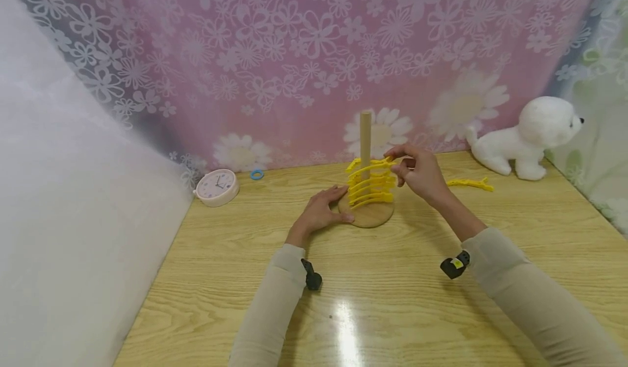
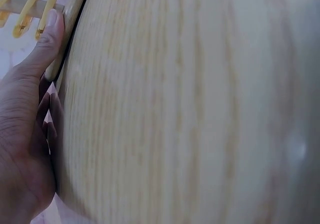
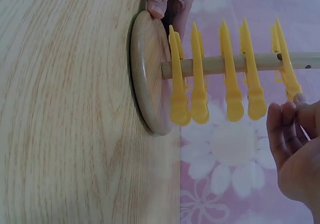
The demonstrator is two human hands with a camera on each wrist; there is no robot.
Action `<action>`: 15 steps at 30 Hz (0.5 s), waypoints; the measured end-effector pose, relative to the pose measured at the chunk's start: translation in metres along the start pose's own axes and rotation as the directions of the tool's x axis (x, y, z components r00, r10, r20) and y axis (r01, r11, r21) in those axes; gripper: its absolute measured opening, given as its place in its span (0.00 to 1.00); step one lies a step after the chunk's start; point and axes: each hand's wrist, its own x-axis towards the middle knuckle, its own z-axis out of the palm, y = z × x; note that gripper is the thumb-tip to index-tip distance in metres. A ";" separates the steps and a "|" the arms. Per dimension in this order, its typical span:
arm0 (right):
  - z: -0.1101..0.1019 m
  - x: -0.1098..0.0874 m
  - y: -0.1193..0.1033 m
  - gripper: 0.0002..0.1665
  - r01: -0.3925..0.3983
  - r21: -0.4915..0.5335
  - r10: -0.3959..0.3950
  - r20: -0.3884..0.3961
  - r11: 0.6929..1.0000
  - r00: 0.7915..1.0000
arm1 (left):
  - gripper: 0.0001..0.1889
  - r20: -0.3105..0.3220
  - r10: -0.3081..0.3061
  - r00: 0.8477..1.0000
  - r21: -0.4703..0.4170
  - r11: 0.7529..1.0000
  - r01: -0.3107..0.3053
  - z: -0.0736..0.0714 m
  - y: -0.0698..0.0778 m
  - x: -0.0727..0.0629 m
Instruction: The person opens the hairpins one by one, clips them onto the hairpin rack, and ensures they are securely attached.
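A wooden stand with an upright dowel (image 1: 365,138) and a round base (image 1: 370,217) is on the table. Several long yellow plastic clips (image 3: 233,78) sit across the dowel, one above another. My right hand (image 1: 419,173) pinches the end of the topmost yellow clip (image 3: 284,48) between thumb and fingers; that clip straddles the dowel. My left hand (image 1: 321,211) holds the base at its left edge, its thumb at the front rim. In the left wrist view the left thumb (image 2: 47,41) lies along the base's rim; the other fingers are partly hidden.
Another yellow clip (image 1: 470,184) lies on the table right of the stand. A white toy dog (image 1: 520,138) sits at the back right. At the back left are a pink round clock (image 1: 217,187) and a blue ring (image 1: 257,174). A flowered curtain (image 1: 304,72) hangs behind.
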 end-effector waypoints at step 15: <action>-0.007 -0.003 0.004 0.20 -0.037 0.131 0.029 0.062 0.991 0.998 | 0.50 -0.003 0.003 1.000 0.001 1.000 -0.003 0.000 0.000 0.001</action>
